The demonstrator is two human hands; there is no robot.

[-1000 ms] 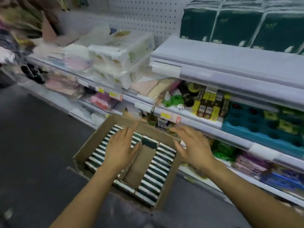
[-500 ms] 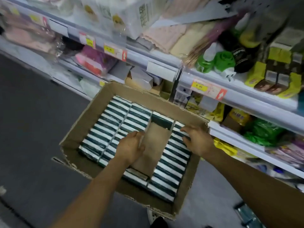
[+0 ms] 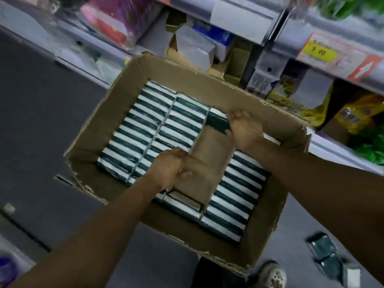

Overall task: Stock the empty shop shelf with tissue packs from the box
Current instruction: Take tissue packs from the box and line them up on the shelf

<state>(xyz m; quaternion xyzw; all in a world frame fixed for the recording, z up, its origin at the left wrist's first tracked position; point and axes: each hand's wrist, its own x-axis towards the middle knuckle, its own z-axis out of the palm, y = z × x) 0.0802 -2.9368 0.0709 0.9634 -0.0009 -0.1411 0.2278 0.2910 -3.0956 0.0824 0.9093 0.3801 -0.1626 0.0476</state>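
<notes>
We look down into a corrugated cardboard box [image 3: 133, 104] with ragged, torn rims, sitting on the dark floor against the shop shelf [image 3: 324, 65]. Inside, the tissue packs [image 3: 149, 129] stand on edge in tight rows, flat rectangular slabs in glossy film, their dark green and white bands making a striped surface.

Our right hand [image 3: 245, 129] reaches to the far end of the box, fingers curled over and thumb underneath, pinching the end of a dark green pack [image 3: 217, 121] that lies across the head of the bare middle lane. To the left of that grip run two full rows of packs; below it the brown cardboard floor of the box [image 3: 209, 154] shows, smooth and matte. Behind that hand and forearm another striped row [image 3: 236, 196] runs back toward us along the box's right wall.

Our left hand [image 3: 170, 169] sits at the near part of the bare lane, fingers bent downward against the inner edge of the second row; whether it actually grips a pack or only presses on it we cannot tell, since the fingertips are blurred. Just below this hand one pack [image 3: 182, 201] lies flat, its pale face up.

Beyond the box, the shelf edge carries a yellow price tag [image 3: 320, 51], with soft plastic bags in yellow [image 3: 353, 115] and green [image 3: 369, 146] below it.
</notes>
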